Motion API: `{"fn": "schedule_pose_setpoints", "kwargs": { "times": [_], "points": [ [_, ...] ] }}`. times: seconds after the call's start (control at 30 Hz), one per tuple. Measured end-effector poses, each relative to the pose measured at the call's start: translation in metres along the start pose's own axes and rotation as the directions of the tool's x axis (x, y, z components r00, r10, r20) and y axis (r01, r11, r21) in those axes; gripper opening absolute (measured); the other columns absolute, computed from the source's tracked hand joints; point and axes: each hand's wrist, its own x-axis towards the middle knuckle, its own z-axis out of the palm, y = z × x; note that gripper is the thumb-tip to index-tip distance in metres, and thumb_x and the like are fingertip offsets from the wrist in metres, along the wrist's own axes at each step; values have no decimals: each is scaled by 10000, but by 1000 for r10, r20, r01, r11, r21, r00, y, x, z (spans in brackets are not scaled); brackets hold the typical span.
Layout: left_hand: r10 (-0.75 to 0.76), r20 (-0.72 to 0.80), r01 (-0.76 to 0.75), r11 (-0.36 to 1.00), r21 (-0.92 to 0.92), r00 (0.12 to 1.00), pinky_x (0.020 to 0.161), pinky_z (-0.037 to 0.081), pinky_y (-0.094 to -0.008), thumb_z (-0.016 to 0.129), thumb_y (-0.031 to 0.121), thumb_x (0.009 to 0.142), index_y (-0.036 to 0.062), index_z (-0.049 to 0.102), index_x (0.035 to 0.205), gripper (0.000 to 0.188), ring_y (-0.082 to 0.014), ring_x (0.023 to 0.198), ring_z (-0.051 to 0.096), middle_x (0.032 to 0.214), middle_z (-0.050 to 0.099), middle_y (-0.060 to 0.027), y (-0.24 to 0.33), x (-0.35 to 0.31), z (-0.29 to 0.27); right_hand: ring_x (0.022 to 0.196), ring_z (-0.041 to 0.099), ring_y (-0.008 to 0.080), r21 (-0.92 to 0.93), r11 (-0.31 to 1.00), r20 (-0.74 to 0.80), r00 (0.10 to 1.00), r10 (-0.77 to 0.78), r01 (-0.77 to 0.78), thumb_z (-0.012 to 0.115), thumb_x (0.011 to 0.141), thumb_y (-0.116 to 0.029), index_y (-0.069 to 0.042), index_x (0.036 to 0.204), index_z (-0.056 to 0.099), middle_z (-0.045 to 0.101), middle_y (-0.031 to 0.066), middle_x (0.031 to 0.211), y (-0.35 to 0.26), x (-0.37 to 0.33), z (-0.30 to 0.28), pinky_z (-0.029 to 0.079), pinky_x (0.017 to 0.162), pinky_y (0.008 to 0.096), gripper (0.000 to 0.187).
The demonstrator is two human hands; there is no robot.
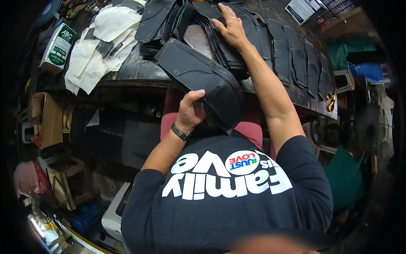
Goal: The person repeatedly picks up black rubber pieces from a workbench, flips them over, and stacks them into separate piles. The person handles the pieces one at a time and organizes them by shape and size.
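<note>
Moderate indoor light falls on the table (131,72), its main source out of view. The pale cloth pieces (86,67) at the table's left end are the brightest patch on it, close to washing out. A dull sheen shows on bare parts of the table, while the black pieces (279,55) on its right half run together in low contrast. Deep shadow lies under the table; far below its left end a white strip (37,226) glares. The table's front edge bows with lens distortion, and beyond both its ends the view darkens to black. The shirt (228,203) below it is sharp, with a soft blur farther down.
</note>
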Motion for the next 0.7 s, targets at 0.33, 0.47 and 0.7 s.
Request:
{"fn": "schedule_pose_setpoints", "kwargs": {
  "times": [0.33,0.47,0.7],
  "points": [
    [43,-36,-40,996,81,998,1052,504,-436,656,131,900,9,474,1395,542,-282,1196,615,1314,600,-150,-2,10,7,1263,508,478,403,905,280,960,18,-134,859,733,-302,-29,1455,444,468,295,1379,-150,-142,-123,442,1064,461,876],
    [55,-28,-49,985,166,998,1069,486,-418,690,110,916,35,482,1398,530,-254,1215,598,1334,589,-128,-16,12,14,1275,492,486,292,931,175,969,174,-220,845,691,-282,-34,1423,480,452,312,1382,-159,-158,-134,446,1055,478,855],
    [-28,62,18,987,158,998,1119,437,-452,613,219,989,-18,396,1467,576,-316,1319,532,1416,544,-184,-12,12,26,1299,508,399,331,935,39,992,124,-130,745,672,-141,-12,1364,551,509,250,1371,-137,-150,-166,371,1119,432,731]
  ]
}}
